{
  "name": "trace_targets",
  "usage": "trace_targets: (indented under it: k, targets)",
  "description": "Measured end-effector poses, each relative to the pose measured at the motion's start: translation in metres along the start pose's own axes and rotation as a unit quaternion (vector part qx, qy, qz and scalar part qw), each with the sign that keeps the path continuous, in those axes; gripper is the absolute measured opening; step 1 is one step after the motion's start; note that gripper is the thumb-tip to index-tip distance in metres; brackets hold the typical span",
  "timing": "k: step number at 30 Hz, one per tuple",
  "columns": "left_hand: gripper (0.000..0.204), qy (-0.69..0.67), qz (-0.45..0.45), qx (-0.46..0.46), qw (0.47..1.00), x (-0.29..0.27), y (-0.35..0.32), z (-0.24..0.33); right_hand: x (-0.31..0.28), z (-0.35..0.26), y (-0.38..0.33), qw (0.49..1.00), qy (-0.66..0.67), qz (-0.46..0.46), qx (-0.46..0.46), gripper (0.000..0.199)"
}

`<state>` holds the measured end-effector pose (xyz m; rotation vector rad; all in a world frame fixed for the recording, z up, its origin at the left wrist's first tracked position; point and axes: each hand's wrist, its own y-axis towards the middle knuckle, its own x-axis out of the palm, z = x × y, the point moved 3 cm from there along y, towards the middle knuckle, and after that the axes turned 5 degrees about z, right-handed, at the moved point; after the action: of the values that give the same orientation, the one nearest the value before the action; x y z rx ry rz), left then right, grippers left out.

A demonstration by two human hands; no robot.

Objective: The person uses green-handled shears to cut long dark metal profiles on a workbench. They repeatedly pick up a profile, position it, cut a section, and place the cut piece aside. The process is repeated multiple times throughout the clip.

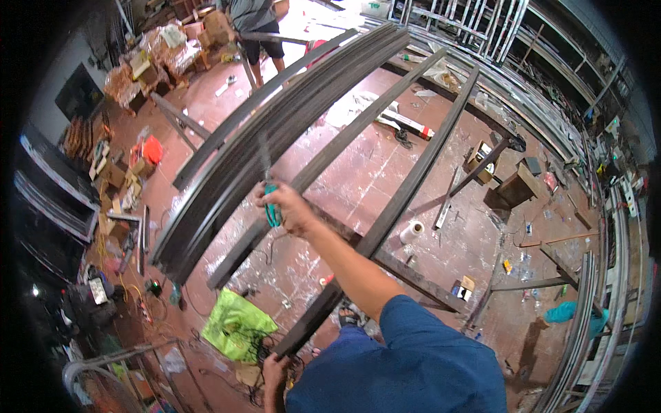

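- At the near edge, the left hand (274,368) hangs low by the blue shirt, just above a tangle of dark cable; whether its fingers are apart or together cannot be told.
- Just beyond it, a crumpled yellow-green bag (237,323) lies on the red-brown floor (358,179).
- The right hand (288,208) reaches forward at arm's length, its fingers clamped round the teal handle of a slim tool (269,184).
- The tool's long axis runs near upright in the view: handle toward the person, thin dark shaft pointing away, its tip against the bundle of long dark metal bars (275,127).
- The bars lie on a dark frame, long axis from lower left to upper right.
- To the right, a white tape roll (412,230) sits on the floor near a small yellow box (467,283).
- Farther left, a red container (152,149) sits among brown cardboard boxes.
- Farthest, another person (256,27) stands at the bars' far end.
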<state>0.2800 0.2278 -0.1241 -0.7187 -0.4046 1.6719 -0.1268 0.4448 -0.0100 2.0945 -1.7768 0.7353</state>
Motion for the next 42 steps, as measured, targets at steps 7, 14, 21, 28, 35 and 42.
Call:
trace_targets:
  k: [7,14,21,28,35,42]
  targets:
    - [0.023,0.094,-0.043,0.167,0.98,0.002,-0.001,0.017,-0.061,-0.071,-0.182,0.989,0.011,0.15,0.009,0.048]
    - [0.026,0.026,-0.084,0.114,0.99,-0.01,-0.005,0.001,-0.079,-0.022,-0.384,0.967,-0.067,0.233,0.073,0.051]
    - [0.026,-0.013,-0.093,0.212,0.973,-0.019,-0.007,-0.013,-0.048,0.095,-0.526,0.904,-0.052,0.302,0.297,0.059]
    - [0.015,-0.14,-0.108,0.103,0.979,-0.015,-0.005,-0.03,0.017,0.15,-0.545,0.871,-0.231,0.147,0.408,0.046]
    - [0.014,-0.087,-0.059,0.138,0.985,-0.016,-0.006,-0.032,0.016,0.159,-0.506,0.863,-0.389,0.037,0.321,0.063]
    - [0.02,-0.089,-0.048,0.139,0.985,-0.011,-0.009,-0.03,0.009,0.158,-0.469,0.828,-0.453,0.0,0.331,0.065]
